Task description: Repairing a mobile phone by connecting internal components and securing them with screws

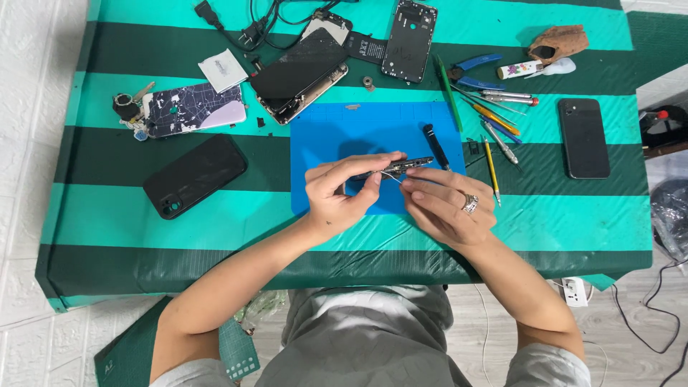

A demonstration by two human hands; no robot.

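At frame centre, over the blue mat [337,136], the left hand [342,192] pinches a phone frame [398,168]; the right hand [446,202] pinches a thin wire [393,176] beside it.

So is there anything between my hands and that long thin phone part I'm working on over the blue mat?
Nothing visible. The left hand already grips the thin phone part from its left end, and the right hand touches it from below, above the blue mat. The black screwdriver lies just beside it, apart.
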